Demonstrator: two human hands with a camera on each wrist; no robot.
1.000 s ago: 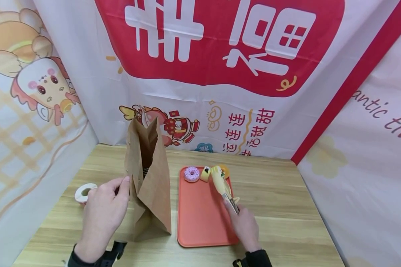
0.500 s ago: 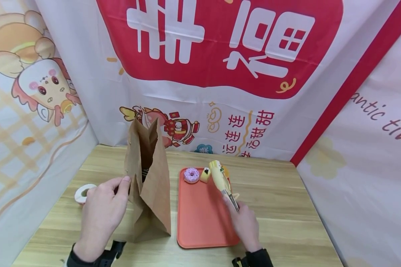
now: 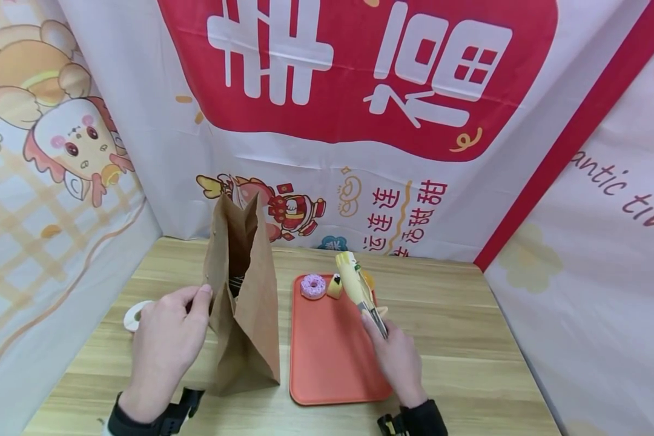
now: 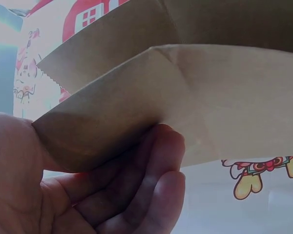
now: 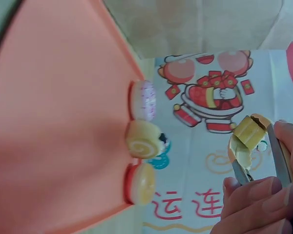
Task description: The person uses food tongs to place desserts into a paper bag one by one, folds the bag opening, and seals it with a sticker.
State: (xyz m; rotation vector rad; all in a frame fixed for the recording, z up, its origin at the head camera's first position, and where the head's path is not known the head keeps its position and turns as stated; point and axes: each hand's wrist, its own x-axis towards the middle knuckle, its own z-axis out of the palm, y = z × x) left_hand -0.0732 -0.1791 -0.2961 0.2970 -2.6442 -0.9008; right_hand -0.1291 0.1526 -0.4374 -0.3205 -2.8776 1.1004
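Observation:
My left hand [image 3: 169, 342] pinches the near left rim of a standing brown paper bag [image 3: 253, 303], whose mouth gapes; dark striped contents show faintly inside. In the left wrist view the thumb and curled fingers [image 4: 168, 151] grip the bag's paper wall [image 4: 244, 97]. My right hand [image 3: 398, 360] holds tongs [image 3: 354, 284] with cream-coloured tips over the far right of an orange tray [image 3: 332, 363]. Between those tips, the right wrist view shows a small yellow layered cake piece [image 5: 249, 132]. A purple sprinkled donut [image 3: 313, 286] and a swirl cake roll [image 3: 335, 286] sit at the tray's far end.
A round yellow-topped pastry [image 5: 145, 184] lies beside the cake roll, mostly behind the tongs in the head view. Left of the bag is a white tape-like roll [image 3: 133, 316], partly behind my left hand. Printed cloth walls [image 3: 327, 151] border the wooden table [image 3: 458, 327].
The tongs in my right hand have risen from the far right of the tray, tips shifting slightly up and left, with the cake piece. My left hand stays on the bag rim.

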